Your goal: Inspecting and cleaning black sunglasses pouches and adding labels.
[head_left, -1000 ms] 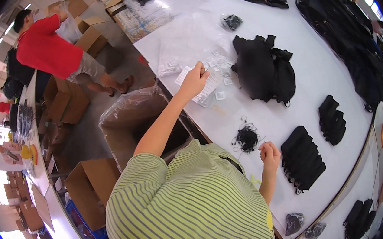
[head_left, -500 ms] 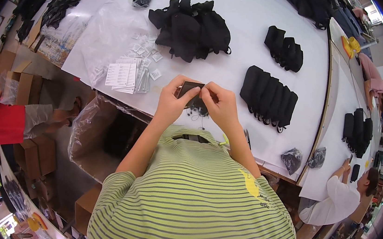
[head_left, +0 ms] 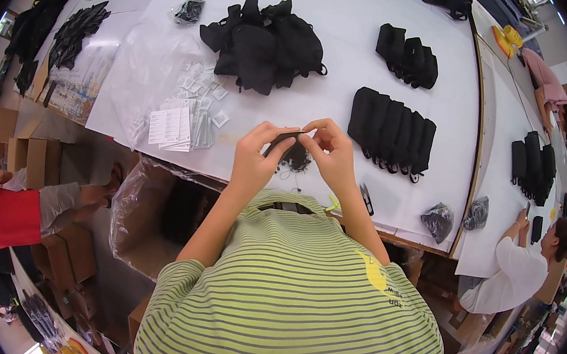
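Observation:
Close in front of my chest, above the white table (head_left: 334, 30), both hands pinch one small dark fabric piece (head_left: 282, 140), its kind hard to tell. My left hand (head_left: 251, 158) grips its left side between thumb and fingers. At its right end, my right hand (head_left: 331, 154) pinches the upper edge with thumb and forefinger. The piece is seen nearly edge-on. Just beyond and below it lies a tangle of black thread scraps (head_left: 297, 158). Beside my right forearm lie dark thread snips (head_left: 367, 200).
A loose heap of black fabric pouches (head_left: 262, 49) lies ahead. Rows of black pouches (head_left: 389, 131) lie to the right. White printed labels (head_left: 169, 128) and a clear plastic bag (head_left: 128, 76) lie left. A plastic-lined box (head_left: 128, 210) stands by the table edge. A co-worker (head_left: 507, 271) sits right.
The fabric piece has turned from showing its flat face to nearly edge-on, and my right fingers have come up along its edge. The whole view has shifted slightly.

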A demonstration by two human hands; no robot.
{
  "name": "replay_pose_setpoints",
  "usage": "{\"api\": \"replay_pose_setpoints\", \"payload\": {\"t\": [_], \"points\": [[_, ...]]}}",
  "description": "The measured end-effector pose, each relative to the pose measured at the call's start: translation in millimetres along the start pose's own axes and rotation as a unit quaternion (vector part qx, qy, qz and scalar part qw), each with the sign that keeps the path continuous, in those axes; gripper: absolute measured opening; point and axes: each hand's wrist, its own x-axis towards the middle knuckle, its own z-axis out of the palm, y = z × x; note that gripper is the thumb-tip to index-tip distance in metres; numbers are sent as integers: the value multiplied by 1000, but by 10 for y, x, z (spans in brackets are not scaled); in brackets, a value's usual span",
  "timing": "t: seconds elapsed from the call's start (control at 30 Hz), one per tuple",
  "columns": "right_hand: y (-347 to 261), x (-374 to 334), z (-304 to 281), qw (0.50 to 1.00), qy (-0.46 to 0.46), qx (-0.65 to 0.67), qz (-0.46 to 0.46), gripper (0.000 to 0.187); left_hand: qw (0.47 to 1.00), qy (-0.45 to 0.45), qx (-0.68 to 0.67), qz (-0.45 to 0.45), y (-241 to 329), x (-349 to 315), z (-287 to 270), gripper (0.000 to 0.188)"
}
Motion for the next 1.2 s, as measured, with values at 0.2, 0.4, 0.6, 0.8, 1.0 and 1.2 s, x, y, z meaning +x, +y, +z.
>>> {"api": "replay_pose_setpoints", "payload": {"t": [0.2,0.4,0.6,0.8,1.0,1.2], "points": [[56,-78,-170,999,53,10,-5,8,988,-120,-93,-29,-183,133,67,20],[-10,-98,-276,998,-6,-64,19,8,926,-253,-197,-199,-264,339,69,20],[52,-74,-326,988,-29,59,140,11,913,-301,-203,-188,-428,473,173,16],[178,35,-332,965,-36,154,208,17,915,-266,-248,-174,-591,708,290,15],[315,121,-393,970,23,149,193,13,986,-140,-89,-31,-1163,1377,426,22],[381,-78,-509,972,63,152,165,10,809,401,413,119,-1945,2435,-396,37]]}}
